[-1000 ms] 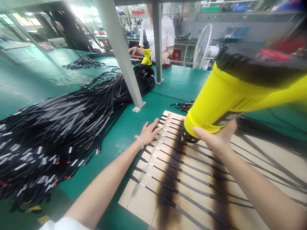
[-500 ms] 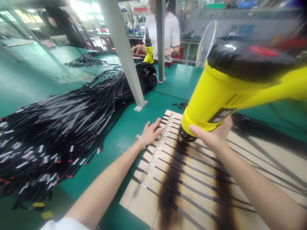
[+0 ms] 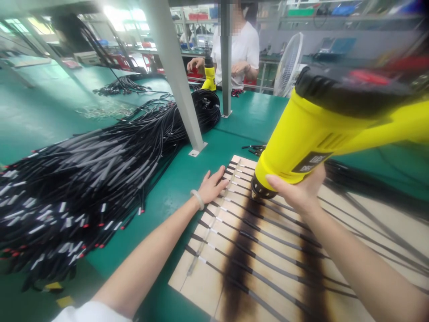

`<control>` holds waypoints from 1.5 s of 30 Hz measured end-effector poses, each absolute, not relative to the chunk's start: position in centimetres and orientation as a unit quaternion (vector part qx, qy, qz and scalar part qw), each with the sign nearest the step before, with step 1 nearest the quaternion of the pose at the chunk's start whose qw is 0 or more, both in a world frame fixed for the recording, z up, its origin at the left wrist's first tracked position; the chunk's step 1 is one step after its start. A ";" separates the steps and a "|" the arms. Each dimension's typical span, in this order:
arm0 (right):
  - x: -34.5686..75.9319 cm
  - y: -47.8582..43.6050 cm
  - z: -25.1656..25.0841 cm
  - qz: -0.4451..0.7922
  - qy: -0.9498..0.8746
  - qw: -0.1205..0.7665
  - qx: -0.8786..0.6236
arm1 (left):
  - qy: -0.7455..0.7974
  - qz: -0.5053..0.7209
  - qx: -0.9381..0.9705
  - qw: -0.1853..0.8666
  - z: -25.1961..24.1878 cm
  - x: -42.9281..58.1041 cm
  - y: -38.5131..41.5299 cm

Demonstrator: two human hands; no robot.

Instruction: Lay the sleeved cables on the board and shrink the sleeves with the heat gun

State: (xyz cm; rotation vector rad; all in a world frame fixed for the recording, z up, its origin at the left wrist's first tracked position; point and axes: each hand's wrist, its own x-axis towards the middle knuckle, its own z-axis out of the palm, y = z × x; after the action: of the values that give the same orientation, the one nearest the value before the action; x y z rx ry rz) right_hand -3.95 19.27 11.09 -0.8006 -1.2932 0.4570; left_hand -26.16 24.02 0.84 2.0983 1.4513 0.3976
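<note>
Two hands: right hand [image 3: 298,192] around glossy yellow heat gun [image 3: 301,138], left hand [image 3: 209,188] splayed open beside scorched wooden board [image 3: 197,286]

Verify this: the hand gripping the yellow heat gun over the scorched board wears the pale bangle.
Wrong on one point: the pale bangle is on the left hand, not on the right hand. The right hand does grip the yellow heat gun over the scorched board. The head view shows this.
</note>
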 end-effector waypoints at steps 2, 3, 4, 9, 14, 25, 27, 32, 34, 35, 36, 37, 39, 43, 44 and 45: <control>-3.8 19.1 11.1 0.197 -0.584 0.703 -0.355 | 0.545 0.161 0.771 0.286 1.1 -26.5 23.7; -3.7 19.1 11.2 0.189 -0.591 0.700 -0.354 | 0.548 0.169 0.765 0.293 1.3 -26.8 23.3; -3.6 19.0 11.2 0.180 -0.598 0.697 -0.354 | 0.549 0.175 0.759 0.302 1.4 -27.0 22.9; -3.5 18.9 11.1 0.182 -0.600 0.704 -0.335 | 0.523 0.181 0.759 0.342 1.4 -28.0 19.9; -3.6 19.2 10.9 0.180 -0.578 0.717 -0.345 | 0.507 0.174 0.776 0.331 0.8 -27.9 18.9; -3.8 19.4 10.8 0.173 -0.592 0.710 -0.340 | 0.508 0.171 0.785 0.310 0.3 -27.9 19.1; -3.9 19.4 10.9 0.175 -0.597 0.710 -0.331 | 0.508 0.169 0.787 0.307 0.2 -27.8 19.1; -4.2 19.2 11.0 0.183 -0.599 0.711 -0.321 | 0.508 0.167 0.791 0.298 0.0 -27.9 19.2; -4.1 19.2 11.0 0.179 -0.591 0.712 -0.334 | 0.507 0.169 0.791 0.297 -0.1 -28.0 19.2; -4.0 19.1 10.9 0.179 -0.589 0.711 -0.339 | 0.507 0.169 0.791 0.297 -0.1 -28.0 19.2; -3.9 19.0 10.8 0.182 -0.589 0.708 -0.343 | 0.507 0.170 0.791 0.298 -0.1 -28.0 19.3; -3.7 19.0 10.7 0.186 -0.590 0.704 -0.348 | 0.508 0.170 0.790 0.298 -0.1 -28.0 19.3; -3.1 18.7 10.4 0.188 -0.585 0.699 -0.365 | 0.509 0.169 0.790 0.299 -0.1 -27.9 19.3; -2.1 18.3 9.9 0.168 -0.567 0.702 -0.396 | 0.511 0.167 0.789 0.298 -0.1 -27.8 19.4; -1.9 18.2 9.8 0.165 -0.566 0.705 -0.395 | 0.511 0.167 0.789 0.298 -0.1 -27.8 19.4; -1.8 18.0 9.8 0.162 -0.565 0.707 -0.393 | 0.511 0.167 0.789 0.297 -0.2 -27.9 19.4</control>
State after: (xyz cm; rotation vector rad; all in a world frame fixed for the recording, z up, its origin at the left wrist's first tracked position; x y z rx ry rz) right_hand -1.77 18.03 9.81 -0.8736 -1.2555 0.3592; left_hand -27.86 19.38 -0.18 2.0985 1.3577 0.4447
